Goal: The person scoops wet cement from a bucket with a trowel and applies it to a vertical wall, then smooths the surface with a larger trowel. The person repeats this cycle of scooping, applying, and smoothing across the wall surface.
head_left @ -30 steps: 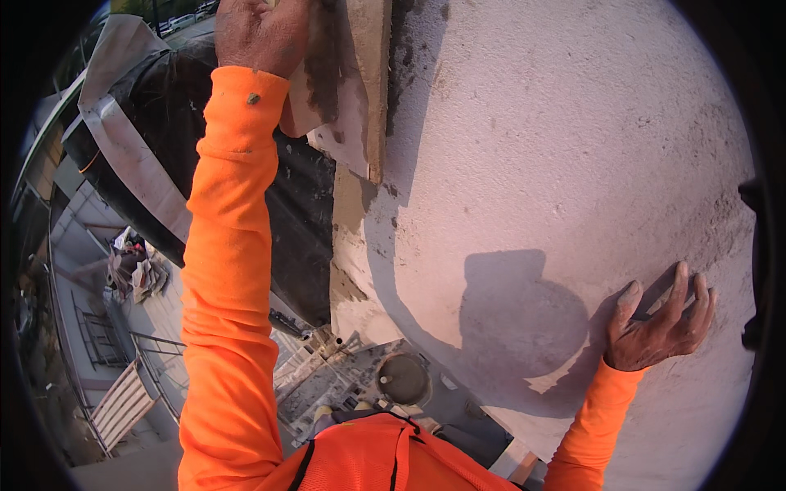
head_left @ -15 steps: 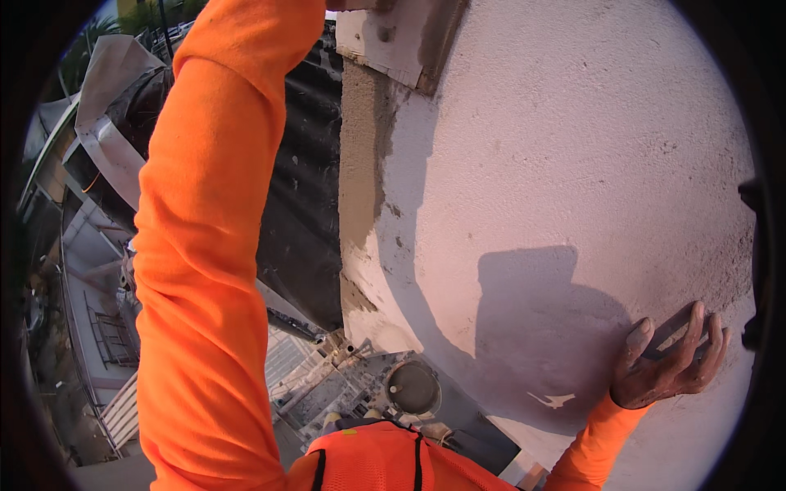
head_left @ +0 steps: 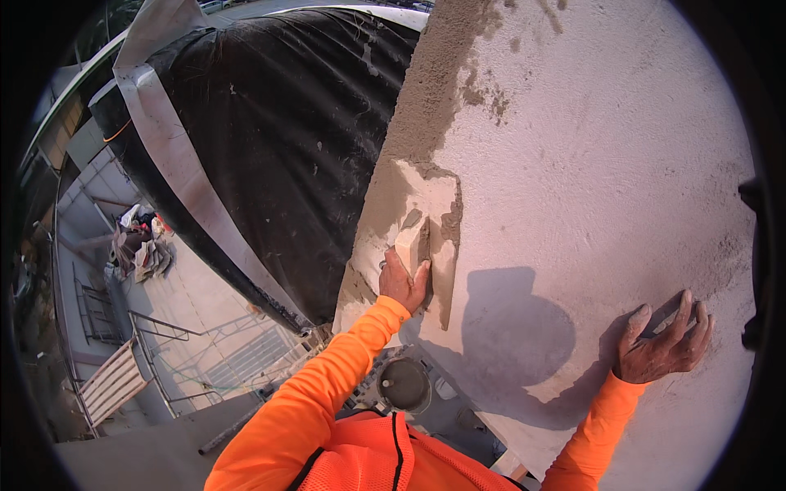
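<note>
My left hand [head_left: 403, 278] is wrapped round the block-like handle of a plastering float [head_left: 443, 266]. The float's pale, mortar-smeared plate lies against the edge of a whitish wall [head_left: 589, 164]. Along that edge, above the float, runs a band of grey-brown mortar [head_left: 426, 98], with some splashes spilling onto the white surface. My right hand [head_left: 665, 340] is open on the wall at the right, fingers spread and dusted with mortar, holding nothing. The underside of the float is hidden.
Black sheeting [head_left: 286, 123] with a pale strip hangs left of the wall edge. Below me stands a round bucket [head_left: 404, 385] of grey mix. Far down on the left are a railing [head_left: 168, 327], a slatted panel [head_left: 115, 385] and a heap of bags [head_left: 139, 245].
My left hand has come down along the wall edge from the top of the view, bringing the float with it. My right hand stays at nearly the same place on the wall.
</note>
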